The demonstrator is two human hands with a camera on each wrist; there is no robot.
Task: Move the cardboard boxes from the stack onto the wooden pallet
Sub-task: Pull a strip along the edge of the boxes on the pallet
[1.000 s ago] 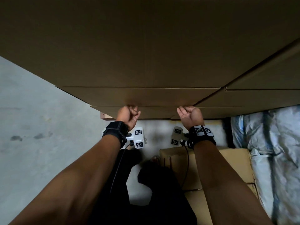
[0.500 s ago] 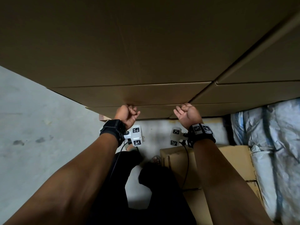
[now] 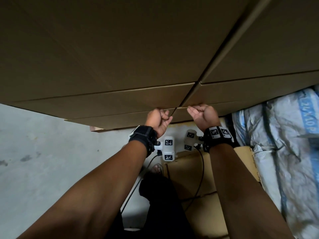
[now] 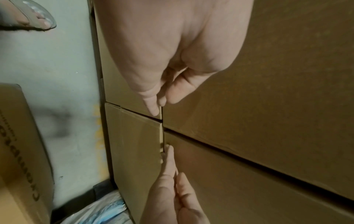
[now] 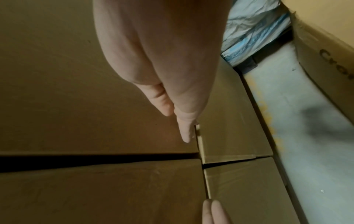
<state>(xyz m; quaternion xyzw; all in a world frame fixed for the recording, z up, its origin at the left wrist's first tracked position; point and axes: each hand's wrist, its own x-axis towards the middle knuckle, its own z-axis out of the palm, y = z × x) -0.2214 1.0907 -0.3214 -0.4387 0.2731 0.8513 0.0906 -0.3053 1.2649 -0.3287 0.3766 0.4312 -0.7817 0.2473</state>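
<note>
Close ahead: a stack of large plain brown cardboard boxes, 2 columns side by side, a dark vertical gap between them. Left hand at the lower edge of the left-column box, fingertips tucked into the seam, fingers curled. Right hand likewise, fingertips hooked at the right-column box's lower edge. Below: pale grey concrete floor, a printed brown carton, crinkled white-and-blue woven sacks. A bit of light wood under the stack's lower-left corner; whether pallet, cannot tell.
</note>
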